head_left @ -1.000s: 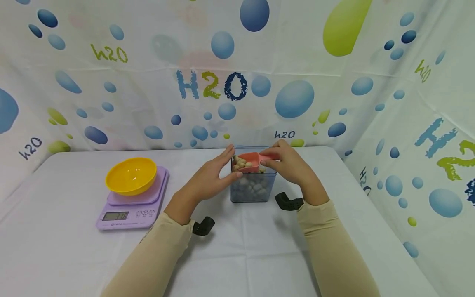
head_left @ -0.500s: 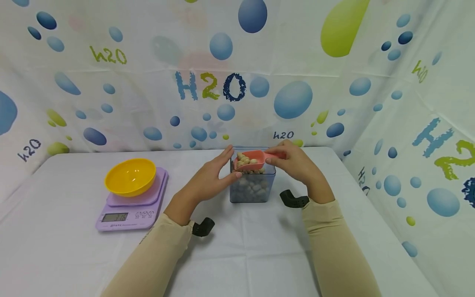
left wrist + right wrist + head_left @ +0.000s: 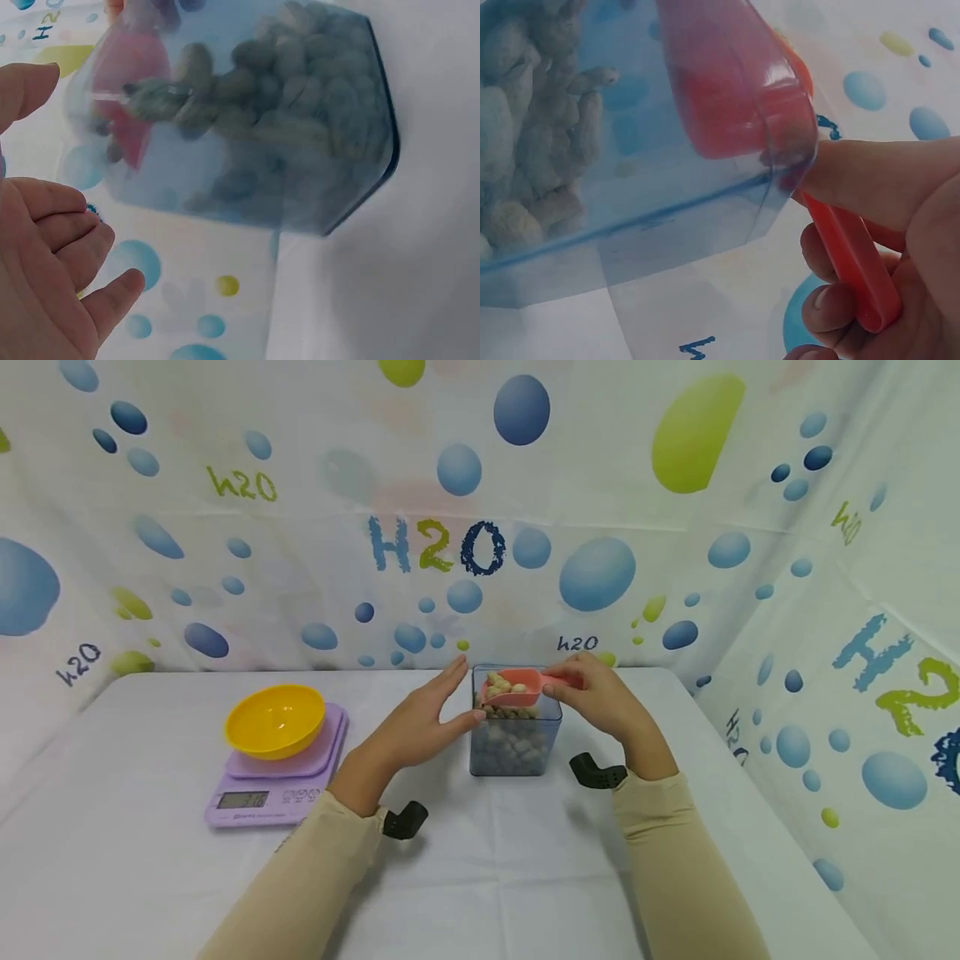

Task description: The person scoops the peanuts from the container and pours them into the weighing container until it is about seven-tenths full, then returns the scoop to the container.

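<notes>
Coral-pink scoop [image 3: 530, 682], loaded with what look like unshelled peanuts [image 3: 498, 686], sits over the mouth of a clear bluish container [image 3: 551, 745] just right of centre in the head camera's frame. A person's right hand [image 3: 602, 696], at centre right, pinches the handle between thumb and fingers. The left hand [image 3: 414, 724], left of the container, is held with its fingers extended and thumb spread; whether the fingertips touch the wall cannot be told. More nuts fill the lower part of the container. At left of the frame, a yellow bowl [image 3: 274, 723] rests on a lilac digital kitchen scale [image 3: 277, 802]. A white tablecloth [image 3: 491, 877] runs beneath, before a bubble-printed H2O backdrop [image 3: 300, 552].

From the left wrist, the container stretches across the upper part of the frame, nuts massed toward upper right and the scoop showing pink through the wall at upper left. The left hand's fingers, loosely bent and grasping nothing, line the left edge.

From the right wrist, the scoop's bowl shows at upper centre through the wall, with nuts at upper left. Its red-looking handle slants to lower right, where thumb and curled fingers grip it.
</notes>
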Motion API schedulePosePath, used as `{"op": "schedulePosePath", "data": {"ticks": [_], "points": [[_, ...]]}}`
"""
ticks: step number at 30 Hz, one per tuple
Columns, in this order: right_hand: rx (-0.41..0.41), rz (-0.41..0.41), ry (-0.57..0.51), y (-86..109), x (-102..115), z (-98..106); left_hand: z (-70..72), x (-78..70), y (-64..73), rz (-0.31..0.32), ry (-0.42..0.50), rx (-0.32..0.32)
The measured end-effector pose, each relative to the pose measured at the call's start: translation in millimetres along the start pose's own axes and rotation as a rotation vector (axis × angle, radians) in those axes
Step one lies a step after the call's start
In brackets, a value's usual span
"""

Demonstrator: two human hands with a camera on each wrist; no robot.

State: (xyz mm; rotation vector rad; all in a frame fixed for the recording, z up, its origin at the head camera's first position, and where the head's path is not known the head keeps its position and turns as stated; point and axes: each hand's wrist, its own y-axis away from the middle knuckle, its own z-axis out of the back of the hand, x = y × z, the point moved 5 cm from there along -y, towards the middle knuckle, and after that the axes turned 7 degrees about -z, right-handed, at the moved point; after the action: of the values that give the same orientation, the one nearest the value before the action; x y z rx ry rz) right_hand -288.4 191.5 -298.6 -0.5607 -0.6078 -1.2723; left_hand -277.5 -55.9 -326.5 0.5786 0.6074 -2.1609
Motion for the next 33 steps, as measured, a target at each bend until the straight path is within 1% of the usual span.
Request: {"op": "schedulePosePath", "data": {"ticks": [3, 7, 10, 15, 21, 24, 27, 30, 33], "points": [[-0.012, 0.029, 0.021, -0.8, 4.4, 0.0, 10.3, 1.7, 7.3, 0.023, -0.033, -0.005], [-0.016, 0.066, 0.041, -2.8, 12.4, 0.0, 24.1, 7.2, 21.0, 0.051, -0.078, -0.001], [-0.032, 0.064, 0.051, -3.1, 16.6, 2.1, 34.9, 11.6, 32.7, 0.069, -0.109, -0.002], [-0.061, 0.037, 0.051, -2.7, 18.1, 6.0, 52.4, 19.3, 53.9, 0.103, -0.147, -0.006], [-0.066, 0.031, 0.041, -3.6, 22.3, 7.2, 74.1, 30.9, 79.2, 0.138, -0.163, -0.034], [-0.074, 0.04, 0.046, -4.4, 27.3, 8.2, 84.4, 37.3, 90.0, 0.149, -0.159, -0.04], [-0.089, 0.056, 0.049, -5.0, 34.7, 8.5, 93.3, 43.5, 100.2, 0.16, -0.176, -0.043], [-0.103, 0.071, 0.041, -6.3, 44.2, 4.6, 101.5, 48.8, 112.0, 0.172, -0.191, -0.057], [-0.111, 0.084, 0.027, -8.8, 55.1, -3.6, 108.3, 56.7, 126.5, 0.19, -0.191, -0.073]]}}
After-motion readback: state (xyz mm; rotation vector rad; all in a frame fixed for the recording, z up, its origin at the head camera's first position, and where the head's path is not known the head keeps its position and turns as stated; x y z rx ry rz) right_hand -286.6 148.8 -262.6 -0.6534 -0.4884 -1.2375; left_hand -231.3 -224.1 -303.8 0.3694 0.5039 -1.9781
